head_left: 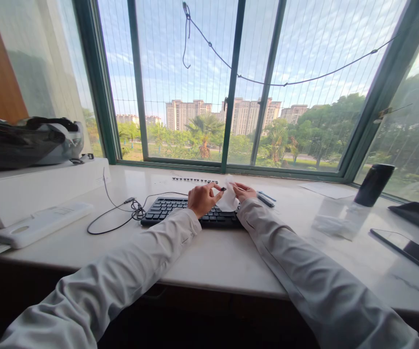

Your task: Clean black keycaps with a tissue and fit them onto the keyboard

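Observation:
Between the thumb and forefinger of my left hand [200, 199] is a small black keycap [223, 189]. A thin white tissue [228, 199] hangs from the fingers of my right hand [245, 191], close beside the keycap. Both hands are over a black keyboard [163, 208], and my forearms and the tissue cover part of its right half. Behind the keyboard, small black keycaps [195, 180] stand in a row on the white tabletop [209, 261].
To the left lie a coiled black cable [136, 209], a white oblong device [45, 224] and a white box [45, 186] under a dark bag [24, 143]. Rightward are a pen-like tool [265, 198], clear plastic packaging [335, 224], a black cylinder [374, 185] and a dark flat tablet [409, 249]. Windows [227, 167] border the back.

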A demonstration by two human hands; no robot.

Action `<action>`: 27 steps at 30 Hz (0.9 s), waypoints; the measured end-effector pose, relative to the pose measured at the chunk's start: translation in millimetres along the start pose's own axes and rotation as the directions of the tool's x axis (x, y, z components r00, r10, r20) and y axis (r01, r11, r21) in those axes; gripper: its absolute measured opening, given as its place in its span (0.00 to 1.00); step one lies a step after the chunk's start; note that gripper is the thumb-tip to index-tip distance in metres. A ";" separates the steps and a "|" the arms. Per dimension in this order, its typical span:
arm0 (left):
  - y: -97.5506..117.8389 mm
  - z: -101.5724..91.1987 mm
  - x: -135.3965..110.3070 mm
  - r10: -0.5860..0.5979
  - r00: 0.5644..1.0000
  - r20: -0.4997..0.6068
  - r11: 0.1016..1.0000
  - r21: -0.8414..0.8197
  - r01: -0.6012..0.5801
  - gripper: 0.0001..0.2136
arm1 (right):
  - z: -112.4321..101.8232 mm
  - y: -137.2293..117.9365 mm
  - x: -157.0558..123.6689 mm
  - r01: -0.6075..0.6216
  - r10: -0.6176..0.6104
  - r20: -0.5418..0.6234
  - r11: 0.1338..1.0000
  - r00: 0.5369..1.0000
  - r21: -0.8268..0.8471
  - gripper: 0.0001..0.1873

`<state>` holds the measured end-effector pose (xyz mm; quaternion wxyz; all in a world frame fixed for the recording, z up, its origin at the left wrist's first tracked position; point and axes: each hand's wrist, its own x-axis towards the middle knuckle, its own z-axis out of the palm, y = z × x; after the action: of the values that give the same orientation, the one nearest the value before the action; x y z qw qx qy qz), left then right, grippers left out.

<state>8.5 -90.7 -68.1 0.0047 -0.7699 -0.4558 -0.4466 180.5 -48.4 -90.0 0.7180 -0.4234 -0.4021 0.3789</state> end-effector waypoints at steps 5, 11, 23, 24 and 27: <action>-0.9 0.1 0.8 -0.007 1.000 -0.015 1.000 0.026 0.007 0.15 | 5.6 -0.5 -6.6 0.030 -0.044 0.117 0.992 0.992 0.119 0.29; -3.0 -0.9 1.7 -0.007 1.000 -0.029 0.997 0.083 0.009 0.15 | 11.5 9.3 -9.2 -0.075 0.038 0.314 0.991 0.949 0.108 0.28; -1.5 -5.6 0.2 -0.038 0.997 -0.061 0.981 0.189 0.049 0.17 | 6.2 7.4 -5.2 0.003 0.023 0.394 0.998 0.919 -0.064 0.25; -1.4 -5.8 0.4 -0.042 0.997 -0.062 0.983 0.175 0.052 0.18 | 7.1 4.8 -7.5 0.006 0.019 0.372 0.998 0.928 -0.066 0.26; -1.5 -5.5 0.9 -0.051 0.996 -0.075 0.988 0.139 0.061 0.19 | 9.0 -2.6 -13.5 0.008 0.021 0.308 0.996 0.951 -0.092 0.26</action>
<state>3.8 -91.6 -64.8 0.0629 -0.7381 -0.5075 -0.4402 167.7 -58.6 -88.2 0.6248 -0.3931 -0.5250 0.4236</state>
